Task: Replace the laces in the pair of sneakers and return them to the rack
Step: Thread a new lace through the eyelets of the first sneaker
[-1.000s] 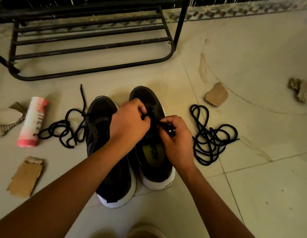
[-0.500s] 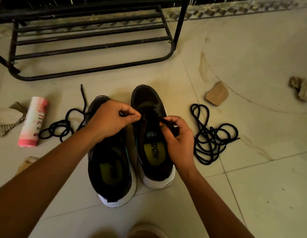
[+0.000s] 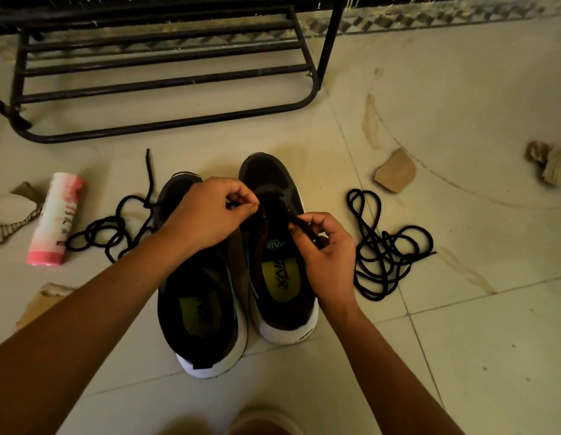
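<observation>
Two black sneakers with white soles stand side by side on the tiled floor, toes pointing away from me: the left sneaker [image 3: 204, 312] and the right sneaker [image 3: 277, 271]. Over the right sneaker's eyelets my left hand [image 3: 207, 215] pinches one end of a black lace, and my right hand [image 3: 328, 252] pinches the other end at the shoe's right side. A loose black lace [image 3: 112, 227] lies tangled left of the shoes, another loose black lace [image 3: 386, 246] to their right. The black metal shoe rack [image 3: 166, 80] stands beyond the shoes.
A pink and white can [image 3: 54, 219] lies on its side at the left. Cardboard scraps sit at the far left [image 3: 12, 215], near left [image 3: 40, 301] and right [image 3: 395, 171]. A crumpled rag [image 3: 552, 164] lies at the right edge. My foot [image 3: 263, 420] shows at the bottom.
My left hand has drawn leftward off the right sneaker's tongue, pulling its lace end out, and the left sneaker's opening is uncovered. My right hand has stayed at the shoe's right side.
</observation>
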A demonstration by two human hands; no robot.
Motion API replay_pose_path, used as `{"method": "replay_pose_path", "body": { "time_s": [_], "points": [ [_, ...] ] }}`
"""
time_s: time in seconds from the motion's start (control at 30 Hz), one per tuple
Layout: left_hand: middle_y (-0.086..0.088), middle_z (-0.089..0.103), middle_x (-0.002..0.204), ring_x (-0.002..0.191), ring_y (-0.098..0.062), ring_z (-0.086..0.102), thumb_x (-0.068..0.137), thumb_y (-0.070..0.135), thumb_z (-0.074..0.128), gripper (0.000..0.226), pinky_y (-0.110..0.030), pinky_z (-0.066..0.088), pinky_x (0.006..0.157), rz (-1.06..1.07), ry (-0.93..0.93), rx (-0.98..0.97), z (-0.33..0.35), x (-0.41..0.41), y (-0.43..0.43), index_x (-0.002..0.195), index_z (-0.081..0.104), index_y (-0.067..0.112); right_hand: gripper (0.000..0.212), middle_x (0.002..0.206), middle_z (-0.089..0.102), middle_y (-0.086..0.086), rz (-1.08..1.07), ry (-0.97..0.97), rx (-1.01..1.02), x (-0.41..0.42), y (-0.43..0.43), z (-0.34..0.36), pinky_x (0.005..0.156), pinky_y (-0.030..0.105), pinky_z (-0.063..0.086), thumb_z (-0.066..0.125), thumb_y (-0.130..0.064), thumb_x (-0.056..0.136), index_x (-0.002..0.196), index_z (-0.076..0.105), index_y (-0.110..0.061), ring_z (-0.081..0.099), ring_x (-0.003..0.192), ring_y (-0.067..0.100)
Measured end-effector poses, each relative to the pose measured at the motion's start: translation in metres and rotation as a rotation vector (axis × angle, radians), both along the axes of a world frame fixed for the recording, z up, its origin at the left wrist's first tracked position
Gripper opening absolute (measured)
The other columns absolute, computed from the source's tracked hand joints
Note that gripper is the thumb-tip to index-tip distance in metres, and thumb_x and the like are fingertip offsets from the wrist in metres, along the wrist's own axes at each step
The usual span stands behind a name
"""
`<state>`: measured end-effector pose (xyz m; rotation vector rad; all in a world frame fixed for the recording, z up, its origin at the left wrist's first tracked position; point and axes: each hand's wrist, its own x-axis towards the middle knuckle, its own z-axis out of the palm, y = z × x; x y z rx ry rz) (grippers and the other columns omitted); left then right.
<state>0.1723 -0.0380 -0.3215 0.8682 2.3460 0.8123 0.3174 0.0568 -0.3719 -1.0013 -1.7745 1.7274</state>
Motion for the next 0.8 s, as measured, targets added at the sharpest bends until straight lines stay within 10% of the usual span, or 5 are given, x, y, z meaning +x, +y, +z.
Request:
{"method": "replay_pose_path", "body": {
  "time_s": [0.23,0.6,0.8],
  "points": [
    [0.005,0.047,0.103,0.099,-0.011,0.047,0.090,0.025,0.059,0.031,-0.024,0.039,0.084,-0.176,0.198,-0.026,0.004,0.011,0.016,0.119,0.062,0.034,0.018,0.088,0.070,0.001,0.000,0.012,-0.009,-0.001,-0.001,0.000,0.077,0.043,0.057,0.074,-0.007,0.078,0.092,0.069,-0.017,0.068,0.083,0.020],
    [0.004,0.051,0.106,0.095,-0.010,0.046,0.084,0.014,0.065,0.012,-0.025,0.036,0.080,-0.234,0.247,-0.088,0.003,0.013,0.027,0.094,0.066,0.021,0.018,0.089,0.072,0.007,0.147,0.039,-0.116,0.007,0.012,0.008,0.073,0.031,0.053,0.056,-0.007,0.092,0.094,0.072,-0.016,0.061,0.075,0.034],
    [0.002,0.059,0.095,0.087,-0.012,0.057,0.084,0.007,0.064,0.013,-0.026,0.044,0.079,-0.179,0.188,-0.041,0.000,0.011,0.028,0.088,0.068,0.019,0.012,0.074,0.063,-0.013,0.303,-0.104,0.064,0.005,0.029,0.010,0.055,0.012,0.042,0.057,-0.013,0.092,0.088,0.067,-0.020,0.055,0.059,-0.003]
  ]
}}
